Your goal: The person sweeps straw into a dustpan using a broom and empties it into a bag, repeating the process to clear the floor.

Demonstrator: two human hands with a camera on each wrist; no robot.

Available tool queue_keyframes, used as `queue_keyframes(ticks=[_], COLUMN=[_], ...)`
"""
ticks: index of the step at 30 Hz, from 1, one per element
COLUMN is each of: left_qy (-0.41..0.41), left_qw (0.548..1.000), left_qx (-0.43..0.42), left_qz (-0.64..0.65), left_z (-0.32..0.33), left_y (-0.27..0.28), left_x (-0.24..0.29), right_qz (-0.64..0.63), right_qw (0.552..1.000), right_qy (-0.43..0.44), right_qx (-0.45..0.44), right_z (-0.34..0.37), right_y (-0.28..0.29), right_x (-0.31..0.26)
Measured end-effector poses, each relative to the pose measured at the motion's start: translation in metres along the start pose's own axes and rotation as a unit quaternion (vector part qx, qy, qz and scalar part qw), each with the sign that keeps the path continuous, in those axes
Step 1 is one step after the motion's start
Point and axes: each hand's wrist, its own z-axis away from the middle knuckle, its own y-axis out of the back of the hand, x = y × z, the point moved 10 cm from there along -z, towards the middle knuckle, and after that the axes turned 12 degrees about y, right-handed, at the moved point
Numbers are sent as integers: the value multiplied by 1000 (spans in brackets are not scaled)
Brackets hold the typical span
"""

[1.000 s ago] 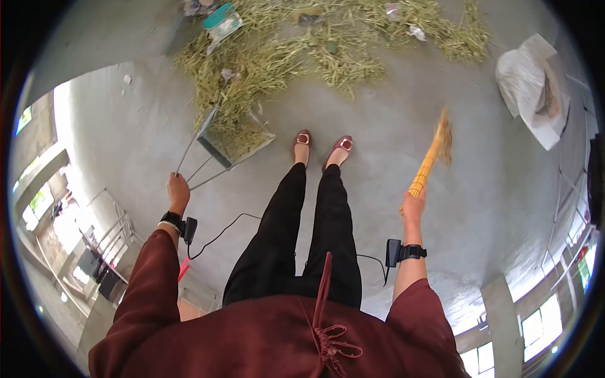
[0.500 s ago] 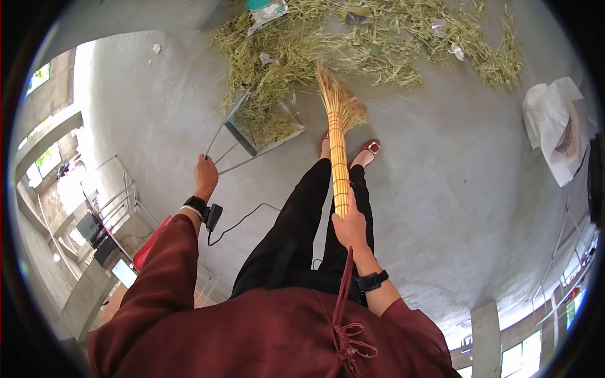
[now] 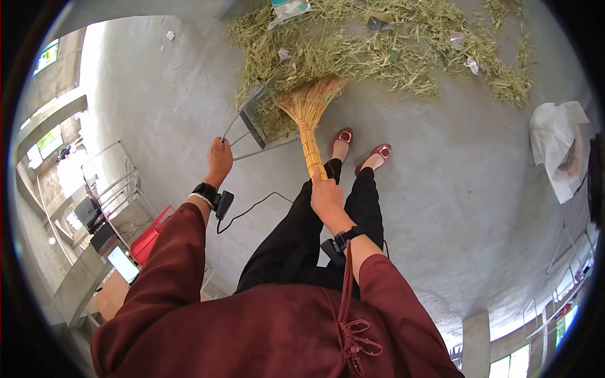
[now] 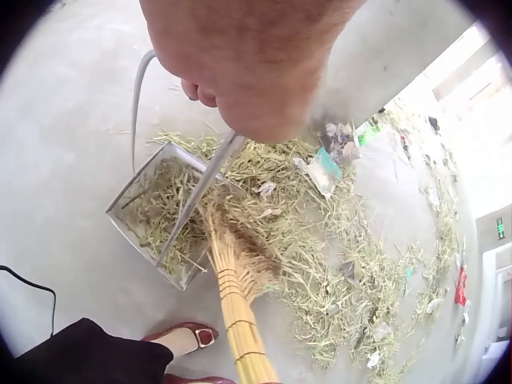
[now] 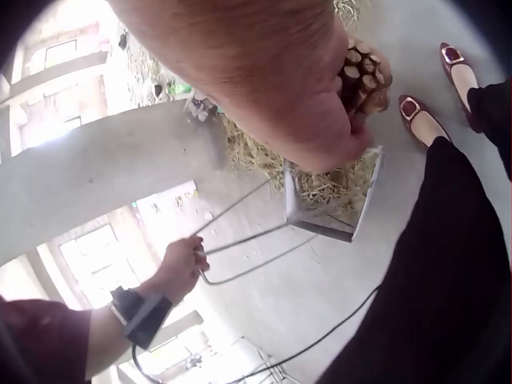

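My left hand [image 3: 219,160] grips the thin metal handle of a dustpan [image 3: 253,130], which rests on the floor. In the left wrist view straw lies inside the dustpan [image 4: 128,232]. My right hand [image 3: 328,201] holds a straw broom [image 3: 311,146] by its bound yellow handle. The broom's fanned bristles overlap the dustpan's open side in the head view. From the left wrist, the broom [image 4: 240,320] is at the mouth of the pan, against loose straw [image 4: 312,272]. The cut stalk ends of the handle [image 5: 364,76] show at my right hand.
More straw [image 3: 409,60] spreads over the floor ahead, with plastic wrappers and scraps in it, including a green-and-white packet [image 3: 290,9]. A white sack [image 3: 554,138] lies at the right. My feet in red shoes [image 3: 341,137] stand right of the dustpan. A black cable [image 3: 255,205] hangs from my left wrist.
My right hand has swung the broom from the far right across to the left, bringing its bristles to the dustpan. My left hand keeps its grip on the handle, and the head view has shifted.
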Motion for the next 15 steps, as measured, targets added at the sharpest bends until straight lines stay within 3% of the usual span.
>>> queue_keyframes(ticks=[9,11,15], left_qy=[-3,27,1], left_qw=[997,995,993], left_qx=[27,3,-15], left_qz=[75,99,116], left_z=[26,37,55], left_y=[52,66,90], left_x=[24,24,42], right_qz=[-10,-18,21], right_qw=[999,998,998], right_qy=[-17,-46,-51], right_qx=[-31,-41,-15], right_z=[78,112,162], right_y=[45,57,82], right_x=[7,6,-5])
